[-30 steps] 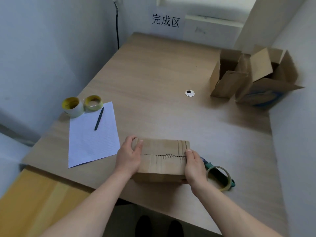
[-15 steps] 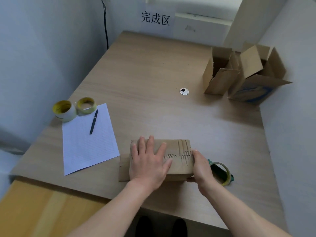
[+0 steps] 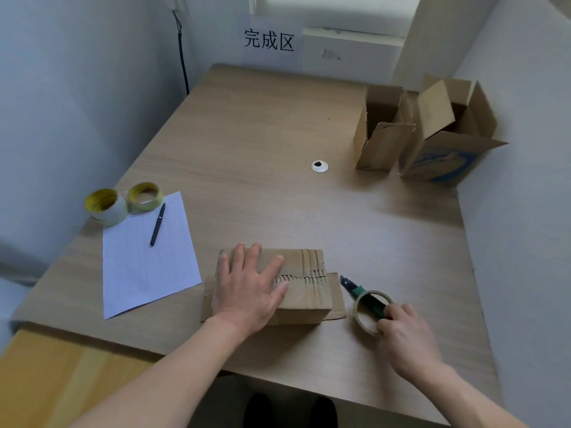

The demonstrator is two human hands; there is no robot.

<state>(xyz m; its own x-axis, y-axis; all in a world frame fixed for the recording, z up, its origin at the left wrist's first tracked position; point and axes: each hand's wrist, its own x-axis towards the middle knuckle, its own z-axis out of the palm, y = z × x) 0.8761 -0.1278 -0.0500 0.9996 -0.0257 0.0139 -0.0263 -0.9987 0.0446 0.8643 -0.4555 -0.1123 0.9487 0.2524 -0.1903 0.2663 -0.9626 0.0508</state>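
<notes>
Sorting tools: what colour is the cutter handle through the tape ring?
It's a green cutter handle, best in head view.

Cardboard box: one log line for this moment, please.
left hand: pressing flat on cardboard box | right hand: gripping tape roll right of box | box: flaps down, on table

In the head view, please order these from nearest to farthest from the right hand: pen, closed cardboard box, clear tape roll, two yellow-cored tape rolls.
1. clear tape roll: held by the right hand.
2. closed cardboard box: just left, under the left hand.
3. pen: far left, on the paper.
4. yellow-cored tape rolls: farthest left, beyond the pen.
</notes>
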